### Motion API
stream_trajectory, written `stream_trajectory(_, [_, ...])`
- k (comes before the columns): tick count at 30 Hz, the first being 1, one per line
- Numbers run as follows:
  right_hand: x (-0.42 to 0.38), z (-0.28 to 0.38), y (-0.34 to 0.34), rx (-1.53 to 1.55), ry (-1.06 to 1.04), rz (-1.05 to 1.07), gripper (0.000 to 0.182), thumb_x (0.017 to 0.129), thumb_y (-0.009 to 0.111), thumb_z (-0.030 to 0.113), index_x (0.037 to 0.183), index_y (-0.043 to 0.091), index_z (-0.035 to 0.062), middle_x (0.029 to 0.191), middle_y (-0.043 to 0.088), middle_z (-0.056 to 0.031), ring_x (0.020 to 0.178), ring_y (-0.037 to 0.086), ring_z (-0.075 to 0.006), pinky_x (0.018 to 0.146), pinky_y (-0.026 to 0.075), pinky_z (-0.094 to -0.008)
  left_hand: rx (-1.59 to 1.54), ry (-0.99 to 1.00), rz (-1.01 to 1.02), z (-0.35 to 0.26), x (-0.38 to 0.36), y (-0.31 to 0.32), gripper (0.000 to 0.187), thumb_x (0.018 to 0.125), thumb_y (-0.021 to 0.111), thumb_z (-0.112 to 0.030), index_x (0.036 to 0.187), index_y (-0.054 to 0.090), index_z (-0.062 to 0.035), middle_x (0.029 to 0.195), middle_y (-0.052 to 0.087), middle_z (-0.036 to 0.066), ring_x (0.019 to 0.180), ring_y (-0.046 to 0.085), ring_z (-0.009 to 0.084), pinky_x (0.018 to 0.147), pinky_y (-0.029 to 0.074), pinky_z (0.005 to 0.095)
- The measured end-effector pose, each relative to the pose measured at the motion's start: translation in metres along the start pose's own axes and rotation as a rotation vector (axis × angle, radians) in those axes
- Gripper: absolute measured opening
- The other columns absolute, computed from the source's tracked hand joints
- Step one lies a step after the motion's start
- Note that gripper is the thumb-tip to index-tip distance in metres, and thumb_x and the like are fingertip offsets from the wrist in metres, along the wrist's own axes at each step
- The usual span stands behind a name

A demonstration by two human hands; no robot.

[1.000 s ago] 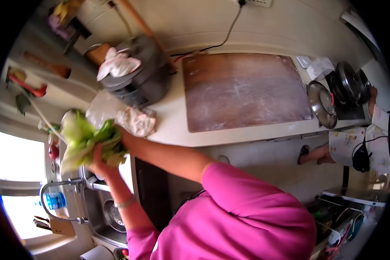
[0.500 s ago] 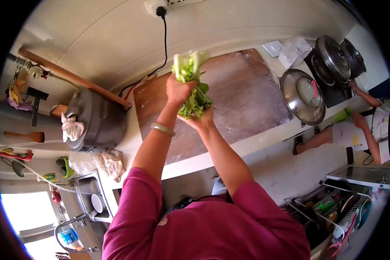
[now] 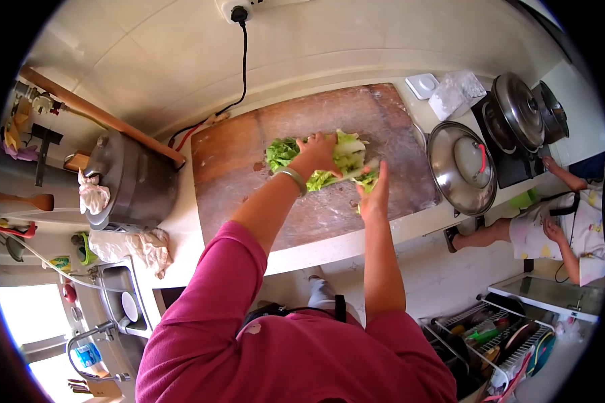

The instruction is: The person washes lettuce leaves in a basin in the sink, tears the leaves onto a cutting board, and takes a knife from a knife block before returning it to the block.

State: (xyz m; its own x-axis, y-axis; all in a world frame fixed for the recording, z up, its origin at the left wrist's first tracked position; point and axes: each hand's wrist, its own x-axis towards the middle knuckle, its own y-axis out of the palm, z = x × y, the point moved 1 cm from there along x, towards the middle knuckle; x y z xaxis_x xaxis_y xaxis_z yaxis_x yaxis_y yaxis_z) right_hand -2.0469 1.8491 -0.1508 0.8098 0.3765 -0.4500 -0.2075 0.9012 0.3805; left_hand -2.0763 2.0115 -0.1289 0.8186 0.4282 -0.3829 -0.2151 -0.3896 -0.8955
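Note:
A bunch of leafy greens [image 3: 349, 152] with pale stalks lies across the floury wooden board [image 3: 242, 195], its darker leaves toward the left. Over the middle of the bunch, my left hand [image 3: 314, 154] grips it from above, fingers curved across the leaves; a pale bangle circles that wrist. My right hand [image 3: 375, 196] is at the near right end of the greens, with some stalk and leaf between its thumb and raised fingers. Part of the bunch is hidden beneath my left hand.
Right of the board sits a metal lid [image 3: 461, 168], with pots [image 3: 517, 111] on a stove beyond. A large grey pot [image 3: 138, 178] stands at left near a sink [image 3: 117, 279]. Another person [image 3: 558, 225] is at the far right, by a pulled-out rack [image 3: 497, 322].
The greens came down from upright in my hands above the board to lying on it. My left hand shifted onto the bunch, my right hand to its right end. The other person's lower hand moved down.

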Motion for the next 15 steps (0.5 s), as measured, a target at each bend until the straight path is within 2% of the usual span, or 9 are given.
stream_trajectory(2, [0.011, 0.01, 0.0, -0.365, -0.203, 0.022, 0.07, 0.088, 0.033, 0.054, 0.137, 0.019, 0.0051, 0.122, 0.042, -0.0189, 0.117, 0.037, -0.0302, 0.101, 0.022, -0.0454, 0.052, 0.013, -0.058, -0.005, -0.005, 0.01, 0.119, 0.045, 0.078, -0.055, 0.139, 0.017, -0.015, 0.14, 0.019, 0.021, 0.13, 0.015, 0.0405, 0.096, 0.015, 0.0658])
stream_trajectory(3, [0.021, 0.011, 0.0, -0.553, -0.333, 0.043, 0.069, 0.088, 0.031, 0.053, 0.137, 0.019, 0.0059, 0.126, 0.039, -0.0196, 0.12, 0.034, -0.0311, 0.102, 0.021, -0.0441, 0.028, 0.026, -0.056, -0.004, -0.004, 0.012, 0.124, 0.043, 0.078, -0.058, 0.14, 0.012, -0.0168, 0.141, 0.014, 0.022, 0.133, 0.006, 0.0372, 0.098, 0.012, 0.0643])
stream_trajectory(6, [0.037, 0.018, 0.0, -0.892, -0.515, 0.169, 0.061, 0.091, 0.029, 0.048, 0.136, 0.025, 0.0063, 0.133, 0.034, -0.0219, 0.125, 0.029, -0.0329, 0.103, 0.02, -0.0401, -0.146, 0.081, -0.094, 0.004, -0.005, 0.001, 0.125, 0.042, 0.077, -0.059, 0.14, 0.01, -0.0183, 0.142, 0.014, 0.02, 0.133, 0.005, 0.0364, 0.097, 0.011, 0.0662])
stream_trajectory(7, [0.04, 0.022, 0.003, -0.963, -0.545, 0.218, 0.058, 0.092, 0.029, 0.046, 0.135, 0.028, 0.0062, 0.134, 0.033, -0.0227, 0.126, 0.028, -0.0334, 0.103, 0.021, -0.0387, -0.092, 0.075, -0.114, 0.001, -0.015, -0.015, 0.111, 0.052, 0.077, -0.051, 0.139, 0.016, -0.0174, 0.141, 0.019, 0.021, 0.131, 0.02, 0.0344, 0.099, 0.021, 0.0586])
stream_trajectory(10, [0.027, 0.049, 0.02, -0.836, -0.564, 0.354, 0.054, 0.093, 0.031, 0.041, 0.132, 0.032, 0.0037, 0.131, 0.035, -0.0243, 0.125, 0.031, -0.0327, 0.101, 0.025, -0.0366, -0.38, 0.246, -0.172, 0.027, -0.018, -0.024, 0.076, 0.067, 0.071, -0.034, 0.132, 0.036, -0.0135, 0.131, 0.038, 0.02, 0.119, 0.041, 0.0316, 0.096, 0.035, 0.0446])
stream_trajectory(11, [0.028, 0.05, 0.022, -0.837, -0.575, 0.339, 0.044, 0.091, 0.039, 0.025, 0.129, 0.036, 0.003, 0.126, 0.041, -0.0243, 0.119, 0.038, -0.0322, 0.097, 0.031, -0.0362, -0.425, 0.252, -0.21, 0.033, -0.023, -0.028, 0.065, 0.07, 0.069, -0.027, 0.127, 0.042, -0.012, 0.126, 0.043, 0.019, 0.114, 0.046, 0.0303, 0.093, 0.038, 0.0406])
stream_trajectory(13, [0.054, 0.043, 0.009, -1.047, -0.678, 0.297, 0.042, 0.085, 0.041, 0.013, 0.126, 0.04, 0.004, 0.116, 0.047, -0.0222, 0.108, 0.045, -0.031, 0.092, 0.035, -0.0364, -0.522, 0.259, -0.282, 0.043, -0.038, -0.033, 0.044, 0.075, 0.063, -0.014, 0.118, 0.053, -0.009, 0.116, 0.053, 0.019, 0.104, 0.055, 0.0278, 0.088, 0.044, 0.0327])
stream_trajectory(14, [0.054, 0.046, 0.012, -1.152, -0.734, 0.282, 0.042, 0.082, 0.042, 0.007, 0.124, 0.042, 0.0046, 0.111, 0.05, -0.0212, 0.103, 0.049, -0.0304, 0.089, 0.037, -0.0365, -0.608, 0.28, -0.315, 0.05, -0.045, -0.031, 0.041, 0.075, 0.061, -0.01, 0.116, 0.055, -0.0081, 0.113, 0.055, 0.018, 0.103, 0.055, 0.0275, 0.087, 0.044, 0.0328])
stream_trajectory(15, [0.052, 0.054, 0.011, -1.084, -0.803, 0.235, 0.047, 0.071, 0.041, -0.003, 0.116, 0.049, 0.0055, 0.09, 0.052, -0.0152, 0.082, 0.05, -0.0266, 0.078, 0.04, -0.0345, -0.691, 0.301, -0.358, 0.058, -0.051, -0.031, 0.038, 0.075, 0.059, -0.005, 0.114, 0.056, -0.0072, 0.11, 0.057, 0.017, 0.101, 0.056, 0.0271, 0.087, 0.045, 0.0329])
